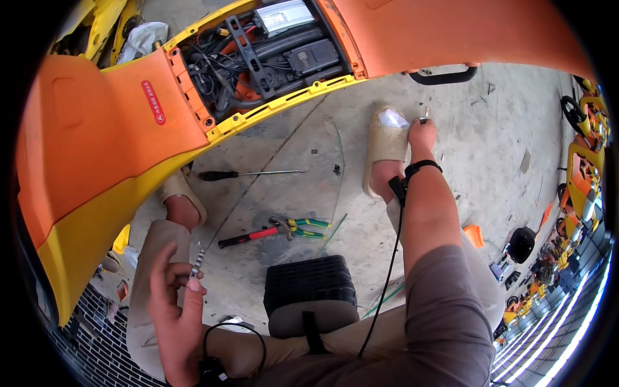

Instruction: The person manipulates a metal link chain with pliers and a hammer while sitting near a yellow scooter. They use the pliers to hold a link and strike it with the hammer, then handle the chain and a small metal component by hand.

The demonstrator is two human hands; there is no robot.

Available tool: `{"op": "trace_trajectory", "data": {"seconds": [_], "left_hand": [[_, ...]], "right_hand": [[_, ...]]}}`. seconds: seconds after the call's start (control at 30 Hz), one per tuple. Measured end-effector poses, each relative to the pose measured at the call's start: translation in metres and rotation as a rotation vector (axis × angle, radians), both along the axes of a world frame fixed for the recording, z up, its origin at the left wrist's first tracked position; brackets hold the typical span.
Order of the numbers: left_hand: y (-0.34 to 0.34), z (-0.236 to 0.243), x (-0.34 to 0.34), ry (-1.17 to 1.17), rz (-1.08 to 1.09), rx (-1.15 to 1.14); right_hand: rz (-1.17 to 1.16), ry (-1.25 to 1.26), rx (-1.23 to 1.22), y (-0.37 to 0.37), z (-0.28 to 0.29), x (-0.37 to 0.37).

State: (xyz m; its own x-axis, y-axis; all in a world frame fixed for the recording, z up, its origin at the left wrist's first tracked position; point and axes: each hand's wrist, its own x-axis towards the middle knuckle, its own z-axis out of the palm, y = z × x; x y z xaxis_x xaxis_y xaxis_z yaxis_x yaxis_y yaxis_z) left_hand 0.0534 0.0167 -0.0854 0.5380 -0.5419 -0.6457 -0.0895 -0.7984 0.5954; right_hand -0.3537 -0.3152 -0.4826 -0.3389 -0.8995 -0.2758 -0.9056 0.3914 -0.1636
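My left hand [177,309] is raised over my left leg. Its thumb and fingers pinch a short silver segmented metal strip [198,263], which looks like a bit of chain. My right hand [422,135] reaches down beside the tan slipper [388,143] on my right foot. Its fingers are closed on a small metal piece [425,115] whose end pokes out past them; its exact kind is too small to tell. Ahead stands an orange and yellow vehicle body [116,129], with an uncovered bay of cables, a silver box [284,17] and a black box [314,58].
On the concrete floor between my feet lie a black-handled screwdriver [219,175], a red-and-black-handled hammer [248,237] and green-and-yellow pliers [309,222]. A black ribbed case [309,284] is close to me. Thin green strands [340,161] cross the floor. More yellow vehicles [583,168] line the right.
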Motion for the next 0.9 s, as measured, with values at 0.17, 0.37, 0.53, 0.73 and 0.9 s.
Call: {"op": "trace_trajectory", "data": {"seconds": [0.17, 0.37, 0.53, 0.73, 0.9], "left_hand": [[0.002, 0.019, -0.01, -0.081, -0.063, -0.09], [-0.003, 0.053, -0.017, -0.153, -0.23, -0.32], [0.001, 0.065, -0.017, 0.192, -0.069, -0.457], [-0.011, 0.035, -0.038, 0.467, -0.015, -0.493], [-0.006, 0.065, -0.07, 0.72, 0.101, -0.541]], "right_hand": [[0.018, -0.052, 0.012, 0.007, 0.057, 0.055], [0.227, -0.134, -0.258, 0.027, 0.117, 0.096], [0.303, -0.732, -0.218, 0.06, 0.25, 0.182], [0.27, -1.304, -0.021, 0.137, 0.43, 0.225], [0.174, -1.571, 0.081, 0.215, 0.481, 0.221]]}}
